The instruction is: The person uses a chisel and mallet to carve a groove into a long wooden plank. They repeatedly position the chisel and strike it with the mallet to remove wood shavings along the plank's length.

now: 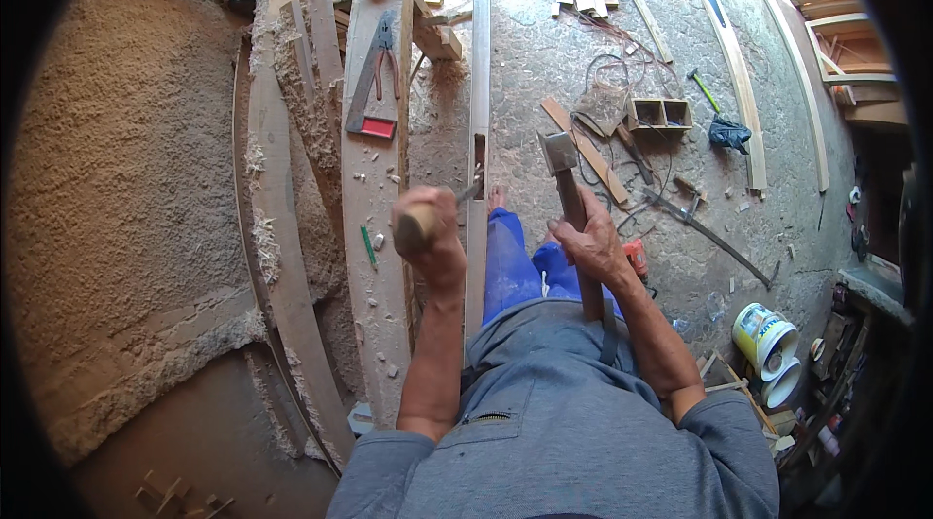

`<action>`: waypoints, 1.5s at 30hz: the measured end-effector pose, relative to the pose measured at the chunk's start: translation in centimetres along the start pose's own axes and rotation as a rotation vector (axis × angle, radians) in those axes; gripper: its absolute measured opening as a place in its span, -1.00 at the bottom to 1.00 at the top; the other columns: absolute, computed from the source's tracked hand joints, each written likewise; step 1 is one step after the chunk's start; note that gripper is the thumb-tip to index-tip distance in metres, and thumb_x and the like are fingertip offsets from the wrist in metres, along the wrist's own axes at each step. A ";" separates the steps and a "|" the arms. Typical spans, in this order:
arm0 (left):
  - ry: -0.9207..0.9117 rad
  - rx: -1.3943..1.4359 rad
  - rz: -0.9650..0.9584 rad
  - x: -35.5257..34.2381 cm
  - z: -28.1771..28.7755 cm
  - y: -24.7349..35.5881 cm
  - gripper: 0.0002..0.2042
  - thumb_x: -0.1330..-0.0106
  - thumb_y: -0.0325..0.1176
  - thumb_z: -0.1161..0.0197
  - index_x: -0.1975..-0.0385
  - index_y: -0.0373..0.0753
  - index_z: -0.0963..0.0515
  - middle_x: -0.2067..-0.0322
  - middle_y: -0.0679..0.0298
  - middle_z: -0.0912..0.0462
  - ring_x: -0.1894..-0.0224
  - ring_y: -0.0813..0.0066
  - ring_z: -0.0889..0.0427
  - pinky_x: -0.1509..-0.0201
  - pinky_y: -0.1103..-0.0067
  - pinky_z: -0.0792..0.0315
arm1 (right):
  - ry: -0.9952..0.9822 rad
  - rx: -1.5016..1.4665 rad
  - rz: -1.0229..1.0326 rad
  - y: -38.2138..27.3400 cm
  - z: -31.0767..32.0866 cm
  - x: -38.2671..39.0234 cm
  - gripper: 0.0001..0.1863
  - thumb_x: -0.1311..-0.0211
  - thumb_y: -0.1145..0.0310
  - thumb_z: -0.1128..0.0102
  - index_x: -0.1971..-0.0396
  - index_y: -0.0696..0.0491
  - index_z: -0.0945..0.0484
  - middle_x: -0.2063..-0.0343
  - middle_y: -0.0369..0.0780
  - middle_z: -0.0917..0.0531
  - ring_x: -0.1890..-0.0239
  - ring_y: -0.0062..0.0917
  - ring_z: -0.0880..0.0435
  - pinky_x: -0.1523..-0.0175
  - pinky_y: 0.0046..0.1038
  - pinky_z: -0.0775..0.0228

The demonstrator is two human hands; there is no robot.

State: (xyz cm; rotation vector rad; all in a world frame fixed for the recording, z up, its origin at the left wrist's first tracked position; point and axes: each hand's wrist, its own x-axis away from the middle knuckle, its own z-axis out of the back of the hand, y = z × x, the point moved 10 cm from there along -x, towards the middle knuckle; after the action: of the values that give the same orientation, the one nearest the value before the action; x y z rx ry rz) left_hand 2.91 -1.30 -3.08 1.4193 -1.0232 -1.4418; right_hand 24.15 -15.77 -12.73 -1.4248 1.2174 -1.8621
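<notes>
My left hand (434, 232) is closed around the wooden handle of a chisel (416, 224). The chisel's blade points right, its tip at or close to a dark slot cut in a long narrow wooden beam (476, 271). Small chips lie at the slot. In my right hand (595, 239) is a hatchet (572, 190), gripped partway up its wooden handle with the metal head raised. The hatchet head is apart from the chisel, to its right. My fingers hide part of both handles.
Left of the beam, a plank (374, 179) carries a try square (367, 82), pliers (386, 72), a green pencil (368, 245) and chips. At right lie a divided wooden box (659, 115), cables, a green-handled hammer (704, 91), a red power tool (636, 258) and a bucket (761, 336).
</notes>
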 end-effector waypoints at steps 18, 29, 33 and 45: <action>-0.466 -0.382 -0.159 -11.5 -8.1 5.4 -0.78 -0.19 -0.47 -0.49 0.28 -0.18 -0.54 0.43 0.34 -0.67 0.39 0.59 -0.70 0.32 0.58 -0.61 | 0.041 -0.100 -0.010 1.0 0.8 -1.6 -0.48 -0.29 0.42 -0.29 -0.21 0.16 -0.36 0.59 -0.34 -0.51 0.68 -0.67 -0.50 0.60 -0.53 -0.39; -0.253 0.199 -0.049 -12.7 -6.2 4.6 -0.74 -0.23 -0.52 -0.50 0.33 -0.20 -0.47 0.45 0.39 -0.58 0.45 0.74 -0.54 0.38 0.69 -0.49 | 0.071 -0.079 -0.061 0.4 0.9 -1.5 -0.50 -0.29 0.40 -0.30 -0.17 0.15 -0.35 0.61 -0.34 -0.52 0.71 -0.67 -0.49 0.63 -0.54 -0.37; -0.284 0.159 -0.120 -12.5 -7.8 4.2 -0.75 -0.20 -0.60 -0.46 0.35 -0.20 -0.46 0.45 0.37 -0.57 0.42 0.72 -0.56 0.36 0.69 -0.49 | 0.058 -0.065 -0.055 0.8 0.6 -1.8 -0.58 -0.29 0.39 -0.30 -0.07 0.14 -0.38 0.63 -0.34 -0.51 0.71 -0.67 -0.49 0.63 -0.54 -0.36; -0.251 0.144 -0.180 -13.6 -6.8 2.2 -0.76 -0.10 -0.67 -0.37 0.41 -0.21 -0.44 0.44 0.32 -0.58 0.40 0.62 -0.57 0.27 0.61 -0.51 | 0.099 -0.058 -0.065 0.3 1.1 -1.7 -0.57 -0.29 0.39 -0.30 -0.08 0.14 -0.39 0.62 -0.34 -0.51 0.71 -0.67 -0.49 0.62 -0.54 -0.35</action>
State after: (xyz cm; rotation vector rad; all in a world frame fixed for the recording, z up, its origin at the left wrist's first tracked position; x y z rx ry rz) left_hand 9.75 11.08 3.03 1.4897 -1.1999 -1.7403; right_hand 25.66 -14.94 -13.73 -1.4336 1.2965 -1.9767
